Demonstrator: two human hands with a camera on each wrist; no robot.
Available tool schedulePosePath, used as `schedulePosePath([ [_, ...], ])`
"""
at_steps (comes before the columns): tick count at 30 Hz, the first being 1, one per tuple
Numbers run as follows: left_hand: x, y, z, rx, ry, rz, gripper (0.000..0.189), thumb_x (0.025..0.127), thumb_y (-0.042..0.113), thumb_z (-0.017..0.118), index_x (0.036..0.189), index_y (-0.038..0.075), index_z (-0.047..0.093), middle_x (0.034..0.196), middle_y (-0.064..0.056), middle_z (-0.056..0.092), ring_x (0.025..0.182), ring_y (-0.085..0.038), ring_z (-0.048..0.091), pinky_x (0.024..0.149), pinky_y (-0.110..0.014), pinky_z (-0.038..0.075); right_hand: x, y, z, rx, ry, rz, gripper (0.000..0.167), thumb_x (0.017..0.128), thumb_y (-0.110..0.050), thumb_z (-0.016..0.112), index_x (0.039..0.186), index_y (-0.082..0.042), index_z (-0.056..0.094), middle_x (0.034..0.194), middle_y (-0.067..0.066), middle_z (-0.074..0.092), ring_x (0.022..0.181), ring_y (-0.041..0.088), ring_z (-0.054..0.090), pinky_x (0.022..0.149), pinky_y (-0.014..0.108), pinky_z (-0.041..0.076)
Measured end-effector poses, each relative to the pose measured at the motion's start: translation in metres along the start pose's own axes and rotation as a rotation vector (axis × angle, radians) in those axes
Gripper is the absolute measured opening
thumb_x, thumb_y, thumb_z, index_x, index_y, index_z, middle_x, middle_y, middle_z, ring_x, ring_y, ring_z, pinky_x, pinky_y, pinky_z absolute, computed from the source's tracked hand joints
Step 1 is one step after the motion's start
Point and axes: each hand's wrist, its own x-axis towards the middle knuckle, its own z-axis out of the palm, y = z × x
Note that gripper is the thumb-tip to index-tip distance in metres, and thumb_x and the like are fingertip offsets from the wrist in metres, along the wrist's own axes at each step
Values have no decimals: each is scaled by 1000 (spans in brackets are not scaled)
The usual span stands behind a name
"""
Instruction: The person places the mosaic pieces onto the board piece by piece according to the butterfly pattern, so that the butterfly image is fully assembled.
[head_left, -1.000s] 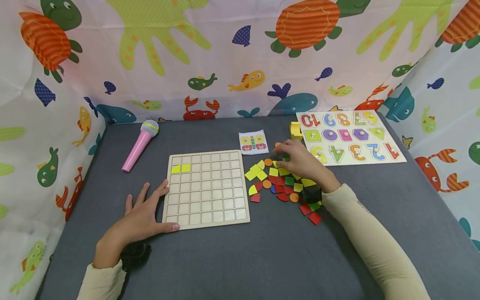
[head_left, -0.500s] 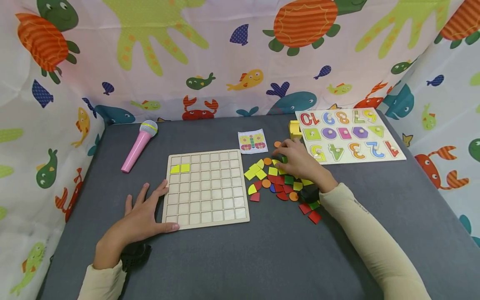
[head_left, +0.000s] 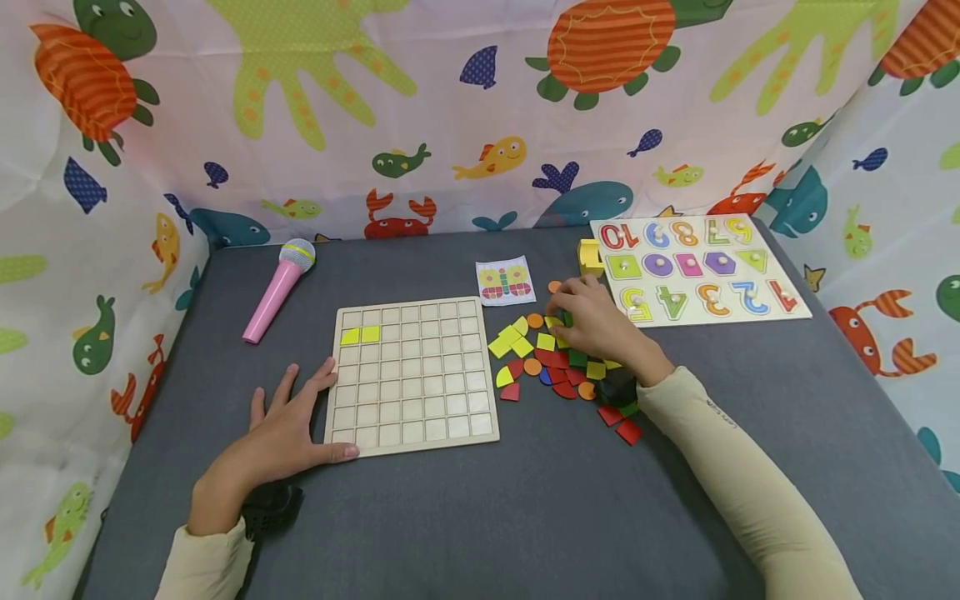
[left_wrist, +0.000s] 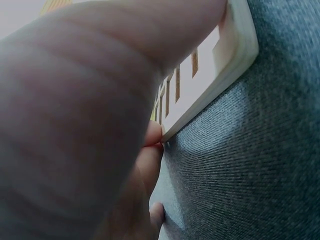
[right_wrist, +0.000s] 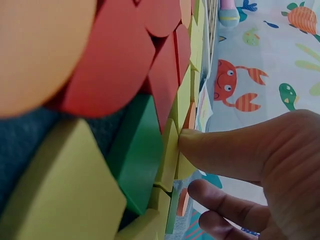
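A pale wooden grid board point(head_left: 414, 392) lies on the table; two yellow tiles point(head_left: 361, 336) sit side by side in its upper left cells. My left hand point(head_left: 281, 433) rests at the board's left side, fingers spread, thumb on the near corner and index fingertip on the left edge. In the left wrist view the thumb base hides much of the board point(left_wrist: 205, 80). My right hand point(head_left: 592, 321) reaches into the pile of coloured pieces point(head_left: 555, 360). Its thumb and fingertips are around a yellow piece with a rounded edge point(right_wrist: 185, 167), the thumb touching it.
Above the board lies a butterfly pattern card point(head_left: 506, 282). A number and shape puzzle board point(head_left: 697, 287) is at the back right, beside a yellow block point(head_left: 590, 257). A pink toy microphone point(head_left: 277, 292) lies at the back left. Patterned cloth point(head_left: 450, 108) surrounds the table.
The right hand has shifted very slightly, its thumb and fingers closing a little over the yellow piece in the pile. The left hand and the board keep their places.
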Motion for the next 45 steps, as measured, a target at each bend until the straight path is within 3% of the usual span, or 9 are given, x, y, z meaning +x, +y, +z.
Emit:
schedulePosePath([
  [5, 0, -1, 0, -7, -1, 6, 127, 77, 68, 88, 171, 11, 23, 176, -24, 13, 158, -57, -5, 111, -83, -13, 2, 0, 1, 50, -17, -9, 17, 92, -6, 83, 107, -4, 74, 109, 14, 70, 113, 37, 50, 99, 55, 42],
  [10, 0, -1, 0, -7, -3, 6, 128, 77, 69, 88, 171, 12, 22, 176, -23, 13, 158, -57, -6, 110, -83, -13, 2, 0, 1, 127, -40, -21, 12, 93, 0, 77, 104, -4, 71, 96, 7, 68, 95, 30, 57, 87, 47, 51],
  [16, 1, -1, -1, -7, -3, 9, 126, 78, 68, 88, 170, 11, 25, 177, -22, 12, 158, -57, -5, 111, -83, -13, 2, -6, -2, 202, -35, -7, 6, 96, 0, 75, 99, -4, 71, 88, 4, 68, 78, 23, 59, 75, 40, 54],
  [21, -1, -1, -1, -8, 1, 19, 125, 78, 68, 88, 170, 11, 25, 177, -21, 12, 158, -56, -5, 111, -83, -12, 9, -23, -3, 263, -21, 36, 6, 98, -3, 76, 100, -4, 70, 89, 6, 67, 78, 24, 59, 73, 38, 52],
  [28, -1, -2, -1, -4, 0, 24, 123, 78, 68, 87, 169, 11, 27, 178, -17, 11, 158, -56, -4, 111, -83, -12, 35, -50, 8, 482, -34, 15, 5, 101, -5, 73, 104, -3, 69, 92, 8, 68, 81, 26, 62, 71, 36, 52],
  [33, 0, -3, 0, 1, -1, 18, 126, 78, 68, 87, 171, 12, 22, 177, -22, 13, 158, -57, -4, 111, -83, -12, 59, -67, 23, 587, -50, -6, 4, 101, -4, 73, 104, -3, 70, 91, 7, 69, 80, 28, 64, 69, 32, 53],
  [38, -2, -3, 0, 7, -5, 6, 132, 78, 67, 88, 173, 13, 14, 175, -25, 16, 157, -58, -6, 110, -84, -13, 80, -90, 35, 632, -69, -27, 5, 100, -4, 73, 105, -2, 71, 92, 8, 69, 83, 26, 63, 70, 31, 51],
  [45, 0, -2, 0, 13, -5, 2, 132, 78, 69, 87, 173, 13, 14, 175, -24, 18, 158, -57, -5, 110, -84, -11, 107, -120, 51, 607, -77, -58, 4, 99, -3, 73, 103, -2, 73, 91, 7, 69, 83, 22, 62, 74, 28, 50],
])
